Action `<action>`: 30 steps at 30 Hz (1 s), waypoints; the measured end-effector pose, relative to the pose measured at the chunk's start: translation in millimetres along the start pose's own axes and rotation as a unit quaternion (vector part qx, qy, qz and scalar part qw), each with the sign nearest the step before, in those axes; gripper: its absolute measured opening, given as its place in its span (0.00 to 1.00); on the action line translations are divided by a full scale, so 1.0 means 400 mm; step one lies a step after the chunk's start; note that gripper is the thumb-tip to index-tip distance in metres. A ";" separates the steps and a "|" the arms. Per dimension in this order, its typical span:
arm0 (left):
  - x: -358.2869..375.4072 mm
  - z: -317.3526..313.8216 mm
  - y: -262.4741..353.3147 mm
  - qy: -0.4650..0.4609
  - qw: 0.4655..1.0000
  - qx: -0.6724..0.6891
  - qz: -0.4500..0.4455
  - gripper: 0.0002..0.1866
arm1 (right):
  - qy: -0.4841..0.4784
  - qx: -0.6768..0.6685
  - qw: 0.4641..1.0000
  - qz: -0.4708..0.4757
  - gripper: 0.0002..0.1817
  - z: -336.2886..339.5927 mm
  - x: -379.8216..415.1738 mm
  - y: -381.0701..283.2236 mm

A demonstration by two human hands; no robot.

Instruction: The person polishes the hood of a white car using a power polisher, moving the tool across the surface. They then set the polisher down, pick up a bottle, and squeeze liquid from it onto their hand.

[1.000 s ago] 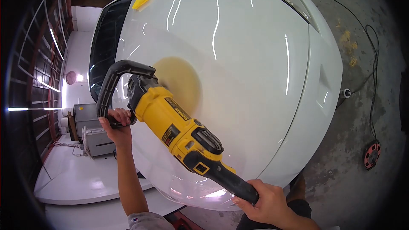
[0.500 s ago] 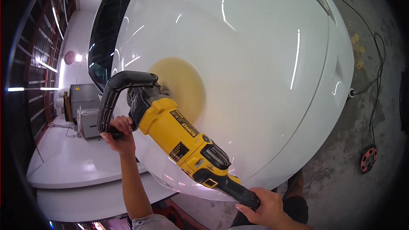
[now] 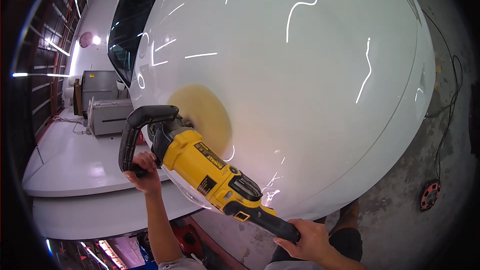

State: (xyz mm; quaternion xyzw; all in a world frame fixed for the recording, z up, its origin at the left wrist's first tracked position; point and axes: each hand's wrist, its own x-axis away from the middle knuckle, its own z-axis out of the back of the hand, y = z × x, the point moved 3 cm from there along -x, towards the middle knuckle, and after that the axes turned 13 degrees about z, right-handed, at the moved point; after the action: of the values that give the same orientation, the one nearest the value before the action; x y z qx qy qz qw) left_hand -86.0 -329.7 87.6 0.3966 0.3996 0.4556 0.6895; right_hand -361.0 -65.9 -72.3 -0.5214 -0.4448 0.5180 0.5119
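Note:
A yellow and black DeWalt polisher (image 3: 207, 167) lies across the view, its head against a white car hood (image 3: 300, 95). My left hand (image 3: 144, 171) is wrapped round the lower end of its black loop handle (image 3: 131, 130). At the rear, my right hand (image 3: 311, 240) grips the black main handle (image 3: 272, 225). The round yellowish pad (image 3: 202, 115) looks blurred and sits on the hood near its windshield side. Part of the pad is hidden behind the polisher's head.
A black cord (image 3: 446, 105) runs over the concrete floor on the right to a red and black reel (image 3: 430, 195). To the left stand a white surface (image 3: 85, 170) and a grey box-shaped unit (image 3: 111, 117). The dark windshield (image 3: 132, 30) borders the hood.
The polisher and its pad have shifted slightly down in view, with both hands still on it. The hood's reflections and the background have moved as the camera view shifted.

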 end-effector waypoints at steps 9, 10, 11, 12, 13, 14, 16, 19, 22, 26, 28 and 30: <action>0.101 0.078 -0.016 0.072 0.997 -0.019 0.032 0.33 | -0.034 0.004 0.999 0.035 0.21 -0.030 -0.004 0.006; 0.106 0.078 -0.019 0.081 0.996 -0.008 0.032 0.32 | -0.033 0.002 0.999 0.042 0.22 -0.027 -0.004 0.006; 0.107 0.079 -0.022 0.080 0.996 -0.008 0.033 0.32 | -0.033 0.002 0.999 0.041 0.22 -0.020 -0.005 0.005; 0.109 0.082 -0.024 0.078 0.996 -0.004 0.031 0.32 | -0.046 0.006 0.998 0.040 0.22 -0.012 -0.009 0.000; 0.109 0.082 -0.021 0.076 0.997 -0.001 0.029 0.31 | -0.059 0.010 0.997 0.040 0.22 -0.005 -0.014 -0.005; 0.106 0.077 -0.017 0.075 0.997 -0.002 0.029 0.31 | -0.058 0.009 0.997 0.041 0.22 0.002 -0.018 -0.009; 0.083 0.061 -0.010 0.080 0.996 -0.004 0.031 0.31 | -0.069 0.006 0.997 0.039 0.22 0.019 -0.035 -0.011; 0.024 0.049 -0.001 0.096 0.994 0.020 0.045 0.31 | -0.094 0.008 0.995 0.012 0.23 0.059 -0.084 -0.032; -0.073 0.037 0.019 0.098 0.992 0.057 0.062 0.31 | -0.093 0.011 0.996 -0.002 0.23 0.119 -0.162 -0.085; -0.193 -0.005 0.037 0.087 0.990 0.077 0.078 0.31 | -0.075 0.019 0.997 0.007 0.24 0.168 -0.234 -0.111; -0.249 -0.042 0.048 0.094 0.989 0.079 0.079 0.31 | -0.067 0.035 0.997 0.014 0.24 0.201 -0.266 -0.117; -0.302 -0.069 0.055 0.084 0.989 0.087 0.089 0.32 | -0.066 0.026 0.997 0.004 0.24 0.230 -0.298 -0.126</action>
State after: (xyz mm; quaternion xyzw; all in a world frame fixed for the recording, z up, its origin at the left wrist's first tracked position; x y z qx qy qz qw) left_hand -150.3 -432.9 120.6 0.4492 0.4576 0.5100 0.5733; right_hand -457.3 -173.6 -6.4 -0.4745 -0.4615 0.5647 0.4930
